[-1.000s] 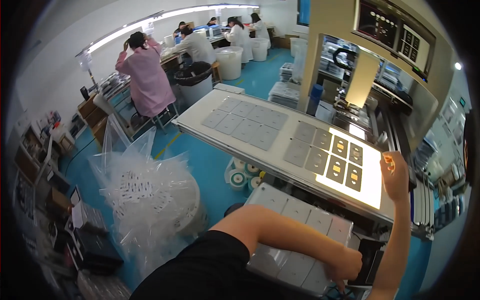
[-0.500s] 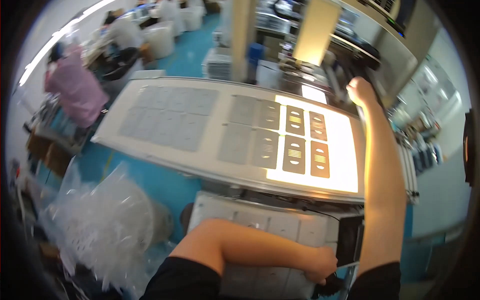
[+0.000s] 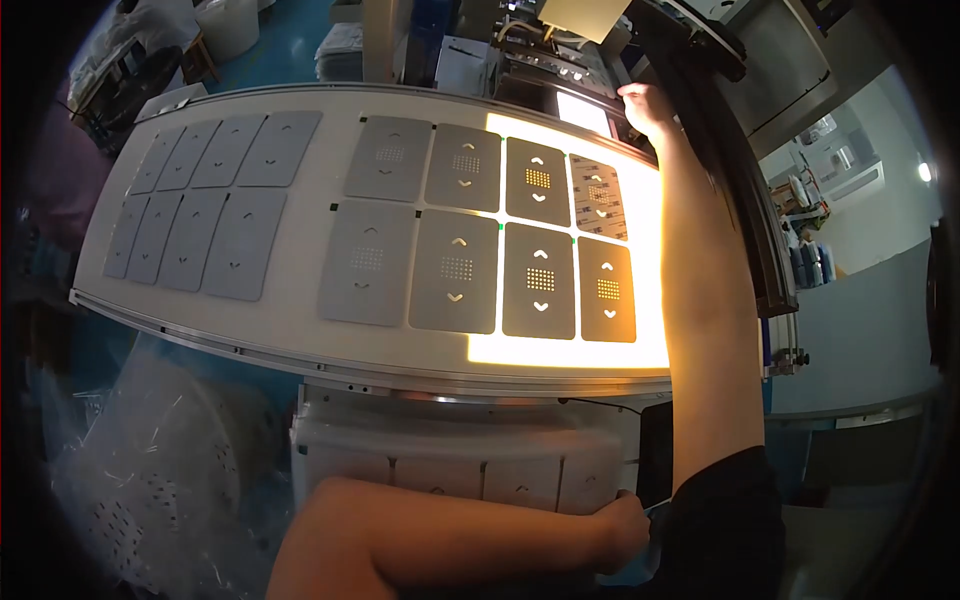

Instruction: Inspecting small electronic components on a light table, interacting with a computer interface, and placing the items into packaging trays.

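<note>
I am reaching my right hand [image 3: 645, 105] far across the long white table [image 3: 300, 330], arm stretched out straight from my dark sleeve at the lower right up to the far edge. The hand is loosely curled there, fingers bent over the rim where the table meets the machine [image 3: 700, 60] behind it; I cannot tell whether it is gripping anything, since the fingertips are hidden past the edge. My forearm is crossing over the glowing light panel [image 3: 650, 300] at the right end of the table, just beside the backlit grey pads [image 3: 540, 280] with their dot patterns and small arrow marks.

My left hand [image 3: 625, 525] is lying low, below the near edge of the table, with the forearm coming in sideways from the lower left. Its fingers are closed down against the right end of a white tray [image 3: 450, 440] that is holding a row of pale pads [image 3: 520, 482] standing side by side. Whether it is pinching one of them is hidden by my knuckles.

More grey pads [image 3: 200, 210] are lying flat in rows on the unlit left part of the table, well apart from both hands. A crumpled clear plastic bag [image 3: 160, 480] is sitting on the floor at the lower left.
</note>
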{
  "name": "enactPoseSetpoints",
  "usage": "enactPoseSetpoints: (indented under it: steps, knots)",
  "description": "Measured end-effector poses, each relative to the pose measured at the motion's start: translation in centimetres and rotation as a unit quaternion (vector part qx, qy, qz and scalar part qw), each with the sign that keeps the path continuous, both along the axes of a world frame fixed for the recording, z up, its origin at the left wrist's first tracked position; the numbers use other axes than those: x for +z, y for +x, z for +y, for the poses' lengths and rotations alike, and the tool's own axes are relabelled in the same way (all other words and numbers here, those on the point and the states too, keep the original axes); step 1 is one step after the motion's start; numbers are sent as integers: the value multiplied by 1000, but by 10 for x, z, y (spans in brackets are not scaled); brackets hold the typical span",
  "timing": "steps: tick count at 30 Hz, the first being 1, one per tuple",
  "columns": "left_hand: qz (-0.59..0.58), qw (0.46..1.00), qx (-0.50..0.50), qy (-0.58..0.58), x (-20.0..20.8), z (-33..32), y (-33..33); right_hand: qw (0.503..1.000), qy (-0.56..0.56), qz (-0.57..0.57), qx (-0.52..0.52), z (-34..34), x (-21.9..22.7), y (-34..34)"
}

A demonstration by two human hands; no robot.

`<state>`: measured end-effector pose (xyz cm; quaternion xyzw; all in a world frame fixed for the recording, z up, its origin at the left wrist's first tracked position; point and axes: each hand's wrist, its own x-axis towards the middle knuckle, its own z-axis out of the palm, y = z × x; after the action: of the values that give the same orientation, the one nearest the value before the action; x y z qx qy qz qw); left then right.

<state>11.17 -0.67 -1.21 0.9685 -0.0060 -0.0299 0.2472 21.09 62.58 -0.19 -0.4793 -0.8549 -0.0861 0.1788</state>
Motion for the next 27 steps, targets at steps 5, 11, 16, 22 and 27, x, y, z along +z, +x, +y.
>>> enactPoseSetpoints:
  steps: [5,11,16,22,27]
  knots:
    - [31,1000,2,-4,1,-1,5,988,-88,96,-82,-18,5,-31]
    - [31,999,24,-17,0,-3,7,970,-125,168,-120,-6,1,-33]
    - [40,999,7,-19,-1,-2,9,972,-95,144,-160,3,2,-40]
    - [37,999,16,-31,6,2,1,829,-240,440,-249,-9,15,-52]
    - [51,998,2,-44,12,8,-4,792,-332,480,-180,-17,26,-53]
